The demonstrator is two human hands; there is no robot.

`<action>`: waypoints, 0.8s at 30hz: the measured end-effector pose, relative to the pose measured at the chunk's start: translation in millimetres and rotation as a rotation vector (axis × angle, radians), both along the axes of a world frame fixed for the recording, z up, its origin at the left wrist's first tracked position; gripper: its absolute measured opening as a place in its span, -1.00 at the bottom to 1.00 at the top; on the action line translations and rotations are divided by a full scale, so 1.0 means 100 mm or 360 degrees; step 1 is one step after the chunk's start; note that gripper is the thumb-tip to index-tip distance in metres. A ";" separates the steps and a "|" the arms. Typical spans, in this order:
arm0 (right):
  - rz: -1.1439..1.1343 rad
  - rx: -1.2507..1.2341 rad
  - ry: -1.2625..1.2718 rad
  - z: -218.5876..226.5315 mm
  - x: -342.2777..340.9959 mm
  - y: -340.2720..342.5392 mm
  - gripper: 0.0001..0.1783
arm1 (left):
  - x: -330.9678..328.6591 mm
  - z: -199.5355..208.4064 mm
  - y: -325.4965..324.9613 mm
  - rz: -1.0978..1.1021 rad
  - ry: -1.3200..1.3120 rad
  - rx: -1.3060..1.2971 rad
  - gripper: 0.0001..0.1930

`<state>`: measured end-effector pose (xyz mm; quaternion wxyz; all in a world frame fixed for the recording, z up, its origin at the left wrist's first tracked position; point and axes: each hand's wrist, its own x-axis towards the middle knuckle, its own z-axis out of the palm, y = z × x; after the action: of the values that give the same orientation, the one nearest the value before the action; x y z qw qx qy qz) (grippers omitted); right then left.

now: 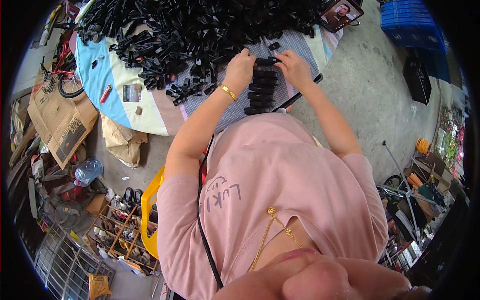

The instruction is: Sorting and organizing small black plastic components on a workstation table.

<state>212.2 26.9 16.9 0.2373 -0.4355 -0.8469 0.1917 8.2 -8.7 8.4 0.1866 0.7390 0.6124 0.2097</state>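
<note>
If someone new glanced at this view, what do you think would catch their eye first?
Most likely the huge heap of small black pieces spread over the far part of the colourful patterned tablecloth. Next, perhaps, the left hand and right hand holding a black piece between them, at the far end of a neat row of black pieces. The bright yellow curved frame, left of the pink shirt, also stands out.

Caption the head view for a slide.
Left hand and right hand hold a slim black part beside a row of similar parts, near a heap of loose black pieces on a multicoloured cloth.
</note>
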 end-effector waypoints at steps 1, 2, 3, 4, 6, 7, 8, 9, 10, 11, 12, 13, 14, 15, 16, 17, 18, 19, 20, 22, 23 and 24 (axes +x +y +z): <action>0.0048 0.0037 -0.0051 0.01 0.01 0.02 -0.77 | 0.00 -0.01 0.01 -0.0003 0.0008 0.0002 -0.89; 0.0056 0.0037 -0.0050 0.01 0.03 0.04 -0.77 | -0.01 -0.01 0.02 -0.0004 0.0016 0.0004 -0.89; 0.0129 0.0057 -0.0031 0.01 0.05 0.05 -0.77 | 0.00 -0.01 0.02 0.0004 0.0016 0.0004 -0.89; 0.0202 0.0077 -0.0011 0.00 0.06 0.06 -0.77 | 0.01 0.01 0.02 -0.0004 0.0019 0.0012 -0.88; 0.0147 0.0026 0.0019 -0.01 0.05 0.05 -0.78 | -0.01 0.01 0.03 -0.0004 0.0023 0.0019 -0.88; 0.0083 -0.0027 0.0045 -0.02 0.05 0.04 -0.79 | -0.01 -0.01 0.03 -0.0026 0.0012 0.0027 -0.88; 0.0090 -0.0030 0.0045 -0.02 0.04 0.04 -0.79 | -0.02 -0.02 0.03 -0.0049 0.0000 0.0036 -0.88; 0.0110 -0.0034 0.0036 -0.02 0.03 0.06 -0.79 | -0.03 -0.04 0.04 -0.0043 -0.0001 0.0033 -0.88; 0.0124 -0.0037 0.0027 -0.02 0.03 0.08 -0.79 | -0.04 -0.05 0.05 -0.0065 -0.0005 0.0048 -0.89; 0.0121 -0.0038 0.0026 -0.03 0.02 0.09 -0.79 | -0.05 -0.06 0.06 -0.0089 -0.0010 0.0064 -0.89; 0.0152 -0.0015 0.0042 -0.05 0.01 0.09 -0.79 | -0.06 -0.06 0.06 -0.0093 -0.0011 0.0064 -0.89; 0.0181 0.0010 0.0056 -0.06 0.00 0.10 -0.78 | -0.07 -0.06 0.06 -0.0121 -0.0021 0.0064 -0.89; 0.0170 0.0016 0.0052 -0.08 -0.05 0.11 -0.78 | -0.07 -0.05 0.08 -0.0154 -0.0031 0.0068 -0.89; 0.0225 0.0022 0.0036 -0.11 -0.14 0.10 -0.77 | -0.08 -0.05 0.07 -0.0166 -0.0034 0.0075 -0.89; 0.0281 0.0031 0.0021 -0.13 -0.20 0.10 -0.77 | -0.09 -0.05 0.06 -0.0187 -0.0059 0.0059 -0.88; 0.0259 0.0003 0.0072 -0.13 -0.22 0.08 -0.78 | -0.09 -0.05 0.07 -0.0209 -0.0083 0.0043 -0.87; 0.0246 0.0012 0.0071 -0.12 -0.20 0.11 -0.78 | -0.09 -0.04 0.09 -0.0222 -0.0083 0.0052 -0.87; 0.0270 0.0038 0.0060 -0.13 -0.19 0.12 -0.79 | -0.09 -0.03 0.08 -0.0216 -0.0131 0.0052 -0.88; 0.0294 0.0062 0.0049 -0.15 -0.19 0.13 -0.81 | -0.10 -0.02 0.07 -0.0210 -0.0179 0.0050 -0.89; 0.0372 0.0011 0.0059 -0.16 -0.19 0.16 -0.73 | -0.12 0.00 0.05 -0.0296 -0.0193 -0.0086 -0.80; 0.0464 -0.0043 0.0064 -0.15 -0.19 0.17 -0.65 | -0.14 0.02 0.04 -0.0369 -0.0209 -0.0223 -0.70; 0.0456 -0.0041 0.0066 -0.15 -0.20 0.11 -0.65 | -0.16 0.04 -0.03 -0.0377 -0.0207 -0.0222 -0.70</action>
<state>192.0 38.0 1.5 0.2193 -0.3091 -0.8928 0.2433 -7.4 -12.1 12.8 0.3001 0.7762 0.5206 0.1906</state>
